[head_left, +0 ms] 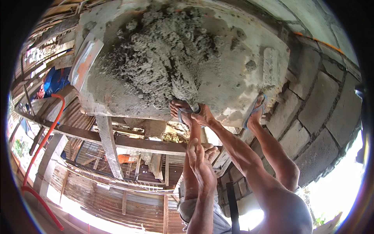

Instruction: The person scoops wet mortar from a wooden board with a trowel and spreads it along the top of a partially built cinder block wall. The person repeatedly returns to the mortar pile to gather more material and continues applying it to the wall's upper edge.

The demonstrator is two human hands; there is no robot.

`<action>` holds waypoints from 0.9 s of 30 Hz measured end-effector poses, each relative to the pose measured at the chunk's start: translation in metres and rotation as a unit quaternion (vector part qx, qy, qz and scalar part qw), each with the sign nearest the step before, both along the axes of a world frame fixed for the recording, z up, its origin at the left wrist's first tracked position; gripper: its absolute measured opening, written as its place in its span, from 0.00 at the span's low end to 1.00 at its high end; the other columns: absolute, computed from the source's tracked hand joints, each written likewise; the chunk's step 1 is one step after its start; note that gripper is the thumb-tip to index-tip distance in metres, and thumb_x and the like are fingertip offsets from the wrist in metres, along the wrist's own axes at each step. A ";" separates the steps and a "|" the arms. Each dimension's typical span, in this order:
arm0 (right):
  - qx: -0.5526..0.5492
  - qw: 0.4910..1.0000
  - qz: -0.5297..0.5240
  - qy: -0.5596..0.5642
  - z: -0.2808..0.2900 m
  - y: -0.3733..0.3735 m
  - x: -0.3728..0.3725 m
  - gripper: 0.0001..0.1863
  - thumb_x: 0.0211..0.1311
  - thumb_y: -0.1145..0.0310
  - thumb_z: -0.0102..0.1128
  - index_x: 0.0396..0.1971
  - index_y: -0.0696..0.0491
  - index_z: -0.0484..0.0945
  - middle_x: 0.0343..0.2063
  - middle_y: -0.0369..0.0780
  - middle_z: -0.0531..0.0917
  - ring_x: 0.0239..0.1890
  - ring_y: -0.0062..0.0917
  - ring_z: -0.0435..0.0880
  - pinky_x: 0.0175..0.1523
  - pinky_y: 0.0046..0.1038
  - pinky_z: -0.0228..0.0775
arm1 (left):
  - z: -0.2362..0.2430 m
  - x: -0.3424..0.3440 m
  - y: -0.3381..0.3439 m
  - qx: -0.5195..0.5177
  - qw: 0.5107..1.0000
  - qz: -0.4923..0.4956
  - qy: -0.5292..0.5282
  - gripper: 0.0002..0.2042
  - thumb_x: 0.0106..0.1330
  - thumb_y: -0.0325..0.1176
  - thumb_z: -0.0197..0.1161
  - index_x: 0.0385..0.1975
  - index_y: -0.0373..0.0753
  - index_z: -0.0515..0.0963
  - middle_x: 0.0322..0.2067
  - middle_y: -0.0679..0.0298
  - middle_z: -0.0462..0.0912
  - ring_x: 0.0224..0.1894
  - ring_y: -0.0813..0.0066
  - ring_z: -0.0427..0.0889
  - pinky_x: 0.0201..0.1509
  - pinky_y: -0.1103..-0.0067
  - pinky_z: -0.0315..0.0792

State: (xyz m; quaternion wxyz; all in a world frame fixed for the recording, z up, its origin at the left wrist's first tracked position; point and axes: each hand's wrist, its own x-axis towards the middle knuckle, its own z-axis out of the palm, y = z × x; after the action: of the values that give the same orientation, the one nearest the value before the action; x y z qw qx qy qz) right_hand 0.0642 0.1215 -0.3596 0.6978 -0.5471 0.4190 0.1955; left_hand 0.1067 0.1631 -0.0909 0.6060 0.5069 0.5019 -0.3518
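Observation:
A heap of wet grey mortar [156,50] covers the middle of a mortar-smeared board [230,78]. My right hand [203,116] is closed around the handle of a trowel [193,106] at the near edge of the heap. Mortar hides the trowel's blade. My left hand [201,154] hangs above my left shin, away from the board, its fingers loosely bent and apart with nothing in them. My left foot [181,110], in a sandal, stands on the board's near edge, right beside my right hand. My right foot [256,110] rests farther right.
A concrete block wall [319,97] rises along the right. On the board's right lies a mortar-coated bar [270,66]; a flat panel [86,60] leans at its left edge. Wooden beams [148,145] cross below the board, over a drop to corrugated sheets. A red hose [46,138] hangs at left.

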 end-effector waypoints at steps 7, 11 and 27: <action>-0.087 0.978 0.017 -0.189 0.116 -0.074 0.008 0.24 0.51 0.59 0.63 0.47 0.57 0.77 0.34 0.51 0.83 0.37 0.33 0.82 0.47 0.36 0.72 | -0.010 -0.020 -0.003 0.152 0.984 -0.087 0.010 0.27 0.72 0.45 0.51 0.65 0.38 0.58 0.46 0.54 0.75 0.45 0.64 0.77 0.52 0.70 0.72; -0.094 0.984 0.045 -0.146 0.166 -0.111 -0.023 0.35 0.32 0.52 0.65 0.44 0.58 0.75 0.25 0.57 0.80 0.31 0.55 0.79 0.36 0.46 0.73 | 0.008 -0.023 -0.007 0.183 0.982 -0.016 -0.036 0.27 0.72 0.45 0.51 0.66 0.38 0.58 0.53 0.54 0.72 0.48 0.65 0.75 0.56 0.70 0.68; -0.181 0.948 -0.256 -0.062 0.423 -0.161 -0.235 0.18 0.43 0.69 0.59 0.37 0.57 0.70 0.17 0.53 0.72 0.25 0.54 0.73 0.30 0.43 0.68 | 0.103 0.037 -0.040 0.045 0.881 -0.470 -0.037 0.27 0.71 0.47 0.51 0.68 0.47 0.59 0.59 0.63 0.66 0.59 0.66 0.65 0.67 0.67 0.55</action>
State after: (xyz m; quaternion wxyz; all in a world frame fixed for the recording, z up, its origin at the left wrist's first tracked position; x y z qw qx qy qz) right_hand -0.1712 -0.0396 0.0635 0.6385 -0.5497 0.5289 -0.1028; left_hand 0.1442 0.1227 0.0118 0.3640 0.7228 0.1978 -0.5531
